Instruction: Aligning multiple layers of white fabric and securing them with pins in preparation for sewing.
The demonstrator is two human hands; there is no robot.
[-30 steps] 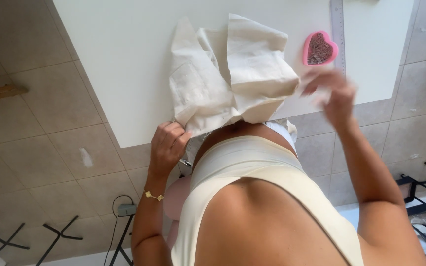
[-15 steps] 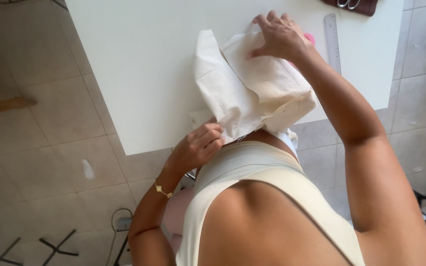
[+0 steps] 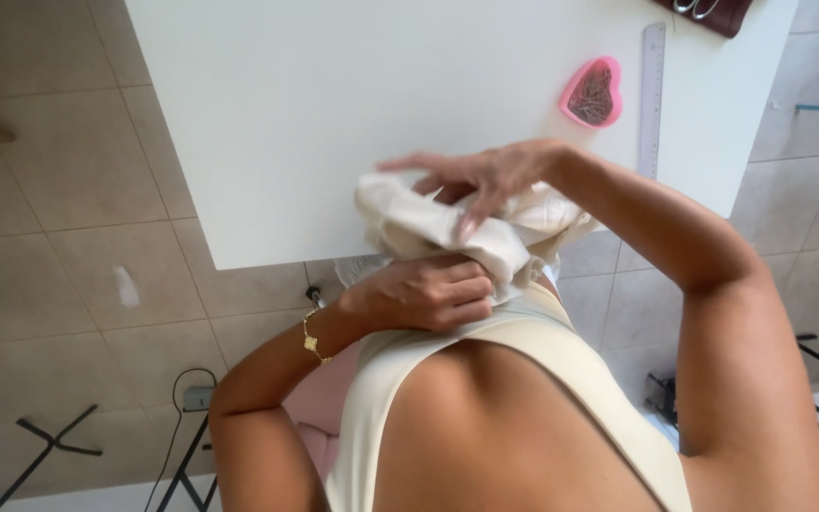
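A cream cloth [image 3: 408,226] lies bunched up at the near edge of the white table [image 3: 334,104]. My right hand [image 3: 476,178] reaches across from the right and presses on top of the bundle, fingers spread and curled into the fabric. Just below the table edge, my left hand [image 3: 424,292] closes around the lower part of the same cloth. A gold bracelet circles that wrist. Much of the cloth is hidden under the two hands.
A pink heart-shaped dish [image 3: 591,93] with small metal pieces sits at the table's right side, next to a long grey ruler [image 3: 651,95]. A dark case [image 3: 713,11] lies at the far right corner. Tiled floor, black stand legs [image 3: 49,446] and a cable lie below.
The cloth, spread wide a second ago, is now gathered into a tight bundle. My right hand swept leftward over it and my left hand rose to grip it from below.
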